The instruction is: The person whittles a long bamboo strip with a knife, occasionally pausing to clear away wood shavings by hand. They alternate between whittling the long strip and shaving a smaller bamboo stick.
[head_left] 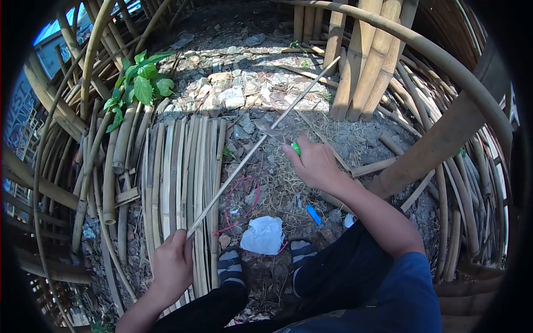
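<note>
My left hand [171,265] is closed round the lower end of a long, thin bamboo strip [236,171]. The strip slants up and away to the right, its far end in front of the standing bamboo poles. In my right hand [316,165] is a knife with a bright green handle [296,149]. Its greyish blade points left and overlaps the strip near mid-length. Just left of the strip, a row of split bamboo slats [180,166] lies side by side on the ground, partly behind my left forearm.
A crumpled white sheet [262,235], a blue plastic piece [313,215] and pink string [256,194] lie near my feet. Thick bamboo poles [369,61] stand ahead on the right. A curved pole [433,47] arches overhead. Rubble [233,94] covers the ground beyond, beside a leafy plant [142,80].
</note>
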The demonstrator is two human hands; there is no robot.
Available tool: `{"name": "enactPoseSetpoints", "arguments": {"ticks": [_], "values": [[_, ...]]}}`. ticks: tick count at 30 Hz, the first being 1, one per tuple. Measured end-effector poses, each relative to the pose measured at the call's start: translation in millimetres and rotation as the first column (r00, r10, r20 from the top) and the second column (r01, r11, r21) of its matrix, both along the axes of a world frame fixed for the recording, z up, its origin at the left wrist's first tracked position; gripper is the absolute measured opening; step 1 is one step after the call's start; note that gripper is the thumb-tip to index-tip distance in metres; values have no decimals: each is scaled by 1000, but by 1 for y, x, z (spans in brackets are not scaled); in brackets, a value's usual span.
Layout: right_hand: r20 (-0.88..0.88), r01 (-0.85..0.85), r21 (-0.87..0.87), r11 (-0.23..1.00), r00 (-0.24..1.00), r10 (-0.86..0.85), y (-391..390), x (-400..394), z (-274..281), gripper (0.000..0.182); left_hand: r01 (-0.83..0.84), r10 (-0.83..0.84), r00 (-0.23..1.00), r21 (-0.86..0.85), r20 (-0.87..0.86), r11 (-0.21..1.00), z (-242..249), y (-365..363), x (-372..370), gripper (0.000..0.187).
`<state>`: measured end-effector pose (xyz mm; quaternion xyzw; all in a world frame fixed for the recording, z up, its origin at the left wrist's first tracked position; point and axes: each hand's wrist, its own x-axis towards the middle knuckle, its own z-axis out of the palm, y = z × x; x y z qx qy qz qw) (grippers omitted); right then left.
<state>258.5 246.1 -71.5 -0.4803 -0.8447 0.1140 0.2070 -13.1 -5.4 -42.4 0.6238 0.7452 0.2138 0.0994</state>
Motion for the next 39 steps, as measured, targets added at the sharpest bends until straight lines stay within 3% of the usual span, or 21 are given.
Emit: {"name": "enactPoseSetpoints", "arguments": {"ticks": [4,7,13,17,19,20,26,30,32,33,35,39], "values": [[-138,-103,-139,985,987,83,-29,-18,-1,51,26,-25,999,17,-26,1000,3,3,4,12],[-308,-81,-294,952,951,-14,-58,-37,0,53,3,-3,1000,-7,5,1000,7,8,10,14],[-210,-307,-259,916,943,257,-120,-65,-1,49,13,-13,1000,-5,2,1000,6,14,17,18],[-109,-245,-147,958,967,231,-94,-58,-3,47,20,-20,1000,2,-1,1000,6,13,11,16],[-87,-48,-162,986,996,34,-66,-51,-4,46,3,-3,1000,-5,-7,1000,5,12,8,15],[-84,-49,-163,985,996,36,-68,-51,-5,46,1,-1,1000,-7,-14,1000,1,12,7,15],[-205,-434,-114,894,890,406,-133,-72,-18,45,28,-28,1000,-6,1,1000,-2,20,14,16],[-136,-442,4,897,889,438,-123,-71,-23,44,46,-46,999,-5,17,999,0,20,13,18],[-186,-454,155,877,859,477,-119,-71,-30,43,53,-52,997,-10,48,999,3,20,13,17],[-187,-454,155,877,859,477,-115,-70,-28,43,63,-61,995,-18,75,998,5,20,12,16],[-133,-296,92,951,943,306,-98,-65,-20,44,46,-45,994,-7,100,999,8,19,8,17],[-128,-247,61,967,959,253,-81,-59,-24,45,34,-34,994,0,107,999,2,18,4,18]]}}
